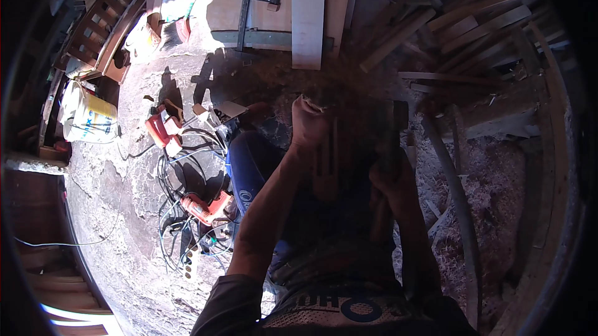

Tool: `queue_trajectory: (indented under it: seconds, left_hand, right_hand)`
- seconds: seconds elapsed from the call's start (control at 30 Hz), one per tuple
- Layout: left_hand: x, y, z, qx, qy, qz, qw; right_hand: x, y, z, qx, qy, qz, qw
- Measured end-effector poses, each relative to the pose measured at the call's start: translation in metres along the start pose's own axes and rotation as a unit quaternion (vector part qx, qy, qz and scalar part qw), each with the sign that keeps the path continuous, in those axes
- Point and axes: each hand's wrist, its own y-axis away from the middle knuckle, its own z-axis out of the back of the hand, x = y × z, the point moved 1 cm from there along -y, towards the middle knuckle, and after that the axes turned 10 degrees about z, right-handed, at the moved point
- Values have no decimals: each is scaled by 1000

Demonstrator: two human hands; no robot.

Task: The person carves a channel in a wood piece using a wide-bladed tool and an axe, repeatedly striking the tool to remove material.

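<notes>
In the shade before my body, my left hand (pixel 308 125) is closed in a fist; what it grips is too dark to make out. Just right of that fist and below it, a wooden piece with long slots (pixel 326 168) lies between my legs. My right hand (pixel 391 180) wraps round the handle of a hammer, whose dark, blocky head (pixel 400 115) points away from me. The hammer is held upright, to the right of the slotted wood. Shadow hides most detail here.
At the left lie a red power tool (pixel 164 131), a red drill (pixel 205 207) and tangled cables (pixel 165 230). A white bucket (pixel 90 115) stands further left. Ahead are a pale board (pixel 308 18) and a bar clamp (pixel 246 5). Scrap wood (pixel 479 24) is heaped at the far right.
</notes>
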Motion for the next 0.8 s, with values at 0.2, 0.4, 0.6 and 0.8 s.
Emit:
queue_trajectory:
  seconds: [0.2, 0.4, 0.6, 0.8]
  left_hand:
    - [12, -4, 14, -16, 23, 24, 999]
    - [10, 1, -4, 10, -22, -9, 1000]
    - [8, 8, 1, -14, -66, -29, 997]
    - [20, 5, 5, 5, 4, -15, 1000]
  right_hand:
    - [0, 5, -8, 6, 20, 21, 1000]
    - [-2, 7, -6, 6, 64, -4, 998]
    - [3, 4, -5, 38, 93, 50, 994]
    - [39, -15, -13, 120, 353, 211, 904]
